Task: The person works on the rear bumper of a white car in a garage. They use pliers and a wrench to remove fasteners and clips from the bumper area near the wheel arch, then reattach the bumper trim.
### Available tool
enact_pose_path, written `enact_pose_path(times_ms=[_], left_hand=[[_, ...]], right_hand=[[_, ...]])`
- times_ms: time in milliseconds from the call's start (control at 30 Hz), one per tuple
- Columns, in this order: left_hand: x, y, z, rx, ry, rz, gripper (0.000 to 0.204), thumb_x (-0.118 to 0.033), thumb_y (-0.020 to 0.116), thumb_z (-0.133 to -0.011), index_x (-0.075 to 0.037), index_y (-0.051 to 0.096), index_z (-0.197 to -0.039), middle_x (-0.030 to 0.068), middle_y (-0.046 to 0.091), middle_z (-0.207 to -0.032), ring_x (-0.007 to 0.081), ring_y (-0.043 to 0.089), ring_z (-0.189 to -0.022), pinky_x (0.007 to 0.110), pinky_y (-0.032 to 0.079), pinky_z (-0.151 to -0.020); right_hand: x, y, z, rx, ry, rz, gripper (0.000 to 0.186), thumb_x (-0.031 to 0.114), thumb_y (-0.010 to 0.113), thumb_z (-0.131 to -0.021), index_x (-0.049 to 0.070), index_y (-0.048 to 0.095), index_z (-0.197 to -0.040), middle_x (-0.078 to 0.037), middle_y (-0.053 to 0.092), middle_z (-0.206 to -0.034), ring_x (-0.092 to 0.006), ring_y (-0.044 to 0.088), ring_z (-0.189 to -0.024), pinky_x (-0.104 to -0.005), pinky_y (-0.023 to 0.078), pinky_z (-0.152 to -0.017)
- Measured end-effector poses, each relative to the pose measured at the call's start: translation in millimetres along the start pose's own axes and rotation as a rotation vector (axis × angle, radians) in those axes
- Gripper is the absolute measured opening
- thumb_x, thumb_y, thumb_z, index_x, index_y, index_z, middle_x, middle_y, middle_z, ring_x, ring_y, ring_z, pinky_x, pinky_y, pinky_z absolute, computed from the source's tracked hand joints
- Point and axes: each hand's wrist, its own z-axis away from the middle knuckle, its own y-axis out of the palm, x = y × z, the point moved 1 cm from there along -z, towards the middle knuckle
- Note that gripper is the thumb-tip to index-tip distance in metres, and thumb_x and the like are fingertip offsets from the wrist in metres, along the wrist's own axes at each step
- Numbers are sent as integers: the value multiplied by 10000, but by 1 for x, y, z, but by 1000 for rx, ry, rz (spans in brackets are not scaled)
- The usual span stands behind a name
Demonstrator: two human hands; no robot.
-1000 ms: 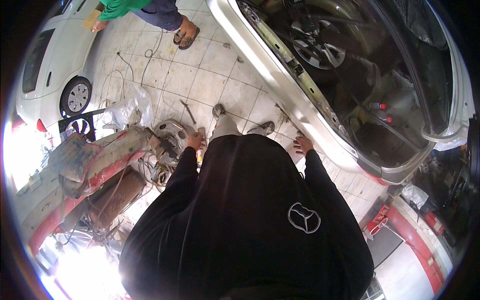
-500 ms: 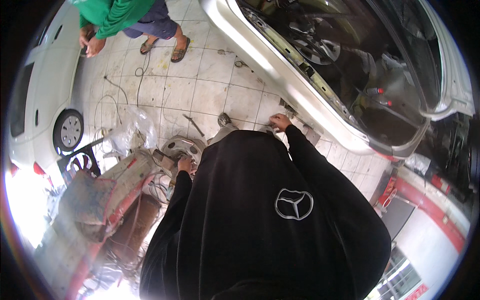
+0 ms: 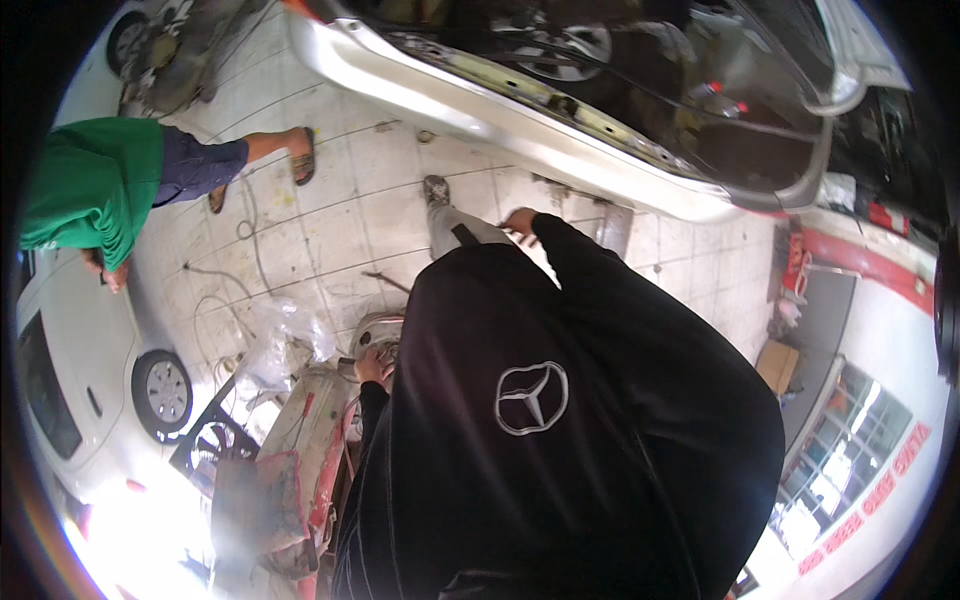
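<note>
My right hand (image 3: 522,227) is beside my grey trouser leg (image 3: 456,226), with fingers loosely apart and nothing visible in them. My left hand (image 3: 373,367) is low, next to a round metal part (image 3: 373,328) and the end of a worn bumper (image 3: 320,405), partly hidden by my dark top. I cannot make out whether it holds anything. Just above it a thin dark bar (image 3: 385,278) lies on the tiles.
A pale car with an open rear (image 3: 600,150) spans the top right. A co-worker in a green top (image 3: 105,185) stands left by a white car (image 3: 75,380). Cables (image 3: 245,227), plastic sheet (image 3: 285,340) and a fan (image 3: 210,450) lie about; a cardboard box (image 3: 775,368) is right.
My view has turned, and my body has shifted toward the right. My right hand has moved inward, nearer my leg. The co-worker in green now appears lower at the left, arms downward.
</note>
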Motion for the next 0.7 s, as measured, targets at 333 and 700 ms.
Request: enact_pose_path(times_ms=[333, 700], left_hand=[[-55, -46, -49, -99, 298, 26, 274, -145, 561, -905, -29, 645, -1139, 122, 691, -928, 191, 643, -573, 280, 481, -459], [-105, -130, -153, -143, 573, -814, 285, -223, 522, -903, -40, 707, -1021, 182, 703, -970, 321, 655, -882, 393, 518, -786]], right_hand=[[114, -21, -54, 120, 65, -18, 495, 450, 602, -905, 100, 604, -1255, -71, 676, -1192, -293, 692, -927, -560, 553, -768], [280, -16, -75, -173, -255, -341, 365, 397, 660, -898, 89, 650, -1093, -35, 712, -934, -162, 679, -724, -356, 546, -570]])
